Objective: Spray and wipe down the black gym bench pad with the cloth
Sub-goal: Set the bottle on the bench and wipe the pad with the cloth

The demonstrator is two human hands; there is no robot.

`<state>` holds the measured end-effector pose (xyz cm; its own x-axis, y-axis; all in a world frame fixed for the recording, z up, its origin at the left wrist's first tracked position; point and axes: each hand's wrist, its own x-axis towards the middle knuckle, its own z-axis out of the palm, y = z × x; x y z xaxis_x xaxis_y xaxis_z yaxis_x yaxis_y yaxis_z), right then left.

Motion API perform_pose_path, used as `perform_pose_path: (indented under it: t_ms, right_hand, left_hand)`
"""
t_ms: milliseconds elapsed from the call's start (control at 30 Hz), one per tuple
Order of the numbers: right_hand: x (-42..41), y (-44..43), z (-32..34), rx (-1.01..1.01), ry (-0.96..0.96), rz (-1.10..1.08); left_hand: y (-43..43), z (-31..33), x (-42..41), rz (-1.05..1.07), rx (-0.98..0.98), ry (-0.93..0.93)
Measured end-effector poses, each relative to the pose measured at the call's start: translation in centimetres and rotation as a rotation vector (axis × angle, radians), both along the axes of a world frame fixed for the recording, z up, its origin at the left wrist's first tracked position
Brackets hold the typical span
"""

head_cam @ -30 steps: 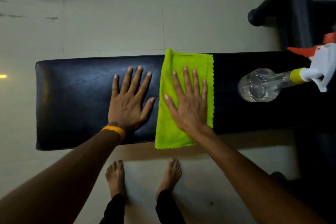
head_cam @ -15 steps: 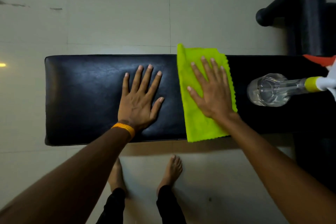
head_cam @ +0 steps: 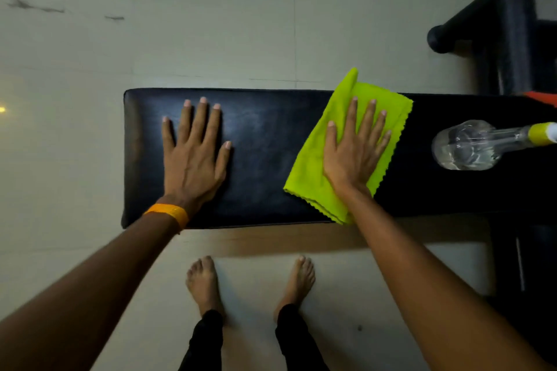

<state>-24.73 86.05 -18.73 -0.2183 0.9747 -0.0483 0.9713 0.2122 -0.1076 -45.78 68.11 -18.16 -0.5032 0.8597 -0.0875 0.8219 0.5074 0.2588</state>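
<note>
Two bare feet [head_cam: 205, 283] stand on the floor just in front of the bench pad [head_cam: 265, 144]. On the pad, the left hand [head_cam: 193, 153] lies flat with fingers spread, an orange wristband [head_cam: 170, 214] at the pad's near edge. Further along the pad, the right hand [head_cam: 355, 147] presses flat, fingers open, on the green cloth [head_cam: 310, 172]. Past the cloth, a clear spray bottle [head_cam: 470, 144] lies on its side on the pad, with what looks like a little clear liquid inside.
</note>
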Motion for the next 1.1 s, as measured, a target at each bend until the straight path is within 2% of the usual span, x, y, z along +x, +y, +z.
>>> perform_pose_path:
  t_ms: [33, 67, 100, 167, 233, 267, 300, 367, 433, 467, 500, 600, 667, 700, 767, 833, 900, 933, 967, 1033, 1100]
  right_hand:
    - [-2.0, -1.4, 0.1, 0.009, 0.016, -0.071]
    - [-3.7, -3.1, 0.1, 0.0, 0.015, -0.045]
    - [-5.0, -5.1, 0.2, -0.02, 0.0, 0.064]
    - [-5.6, -8.0, 0.4, -0.059, -0.066, 0.421]
    - [-5.0, -6.5, 0.7, -0.084, -0.094, 0.726]
    - [-4.9, -4.7, 0.6, -0.088, -0.103, 0.792]
    - [-4.9, -2.9, 0.4, -0.074, -0.115, 0.781]
    - [-5.6, -0.9, 0.4, -0.048, -0.077, 0.521]
    - [-8.1, -3.4, 0.2, -0.009, -0.02, 0.214]
    - [-9.5, -5.8, 0.2, 0.0, -0.003, 0.153]
    - [-10.7, -8.4, 0.3, -0.018, 0.006, 0.194]
    - [-10.5, -12.6, 0.5, -0.092, -0.046, 0.668]
    - [-8.4, -9.8, 0.6, -0.101, -0.039, 0.871]
    - [-7.1, -7.6, 0.4, -0.097, -0.045, 0.871]
    - [-3.5, -3.1, 0.2, -0.058, -0.087, 0.678]
    - [-0.3, -1.2, 0.8, -0.045, -0.052, 0.338]
    - [0.1, -3.7, 0.8, -0.015, -0.035, 0.066]
    - [-0.4, -5.7, 0.8, -0.018, -0.056, 0.055]
    - [-0.8, -7.5, 0.8, -0.026, -0.086, 0.135]
    - [-0.3, -8.5, 0.8, -0.066, -0.134, 0.43]
    - [1.4, -5.3, 1.0, -0.097, -0.098, 0.639]
  left_hand:
    - [-1.0, -0.1, -1.2, 0.029, -0.021, -0.002]
    - [-1.7, -0.2, -2.1, 0.051, -0.034, -0.009]
    - [-2.4, -0.2, -2.7, 0.055, -0.039, -0.015]
    - [-3.1, -0.6, -3.1, 0.024, -0.036, -0.012]
    - [-3.3, -1.0, -3.0, 0.014, -0.036, 0.016]
    - [-3.3, -1.2, -2.9, 0.015, -0.036, 0.03]
    - [-3.3, -1.4, -2.8, 0.017, -0.034, 0.041]
    - [-3.3, -1.6, -2.7, 0.014, -0.024, 0.053]
    - [-3.4, -1.6, -2.8, 0.014, -0.01, 0.057]
    - [-3.5, -1.7, -2.8, 0.015, -0.002, 0.054]
    - [-3.5, -1.7, -2.8, 0.02, 0.01, 0.05]
    - [-3.6, -1.8, -2.9, 0.031, 0.05, 0.035]
    - [-3.7, -1.8, -3.0, 0.029, 0.046, 0.023]
    - [-3.7, -1.7, -3.0, 0.03, 0.036, 0.023]
    - [-3.5, -1.5, -2.9, 0.025, 0.017, 0.023]
    - [-3.4, -1.5, -2.7, 0.028, 0.009, 0.021]
    - [-3.3, -1.5, -2.6, 0.032, 0.004, 0.018]
    - [-3.3, -1.4, -2.6, 0.035, -0.003, 0.014]
    - [-3.2, -1.4, -2.6, 0.039, -0.012, 0.006]
    - [-2.9, -1.2, -2.4, 0.061, -0.03, -0.017]
    - [-2.1, -0.7, -1.6, 0.053, -0.035, -0.037]
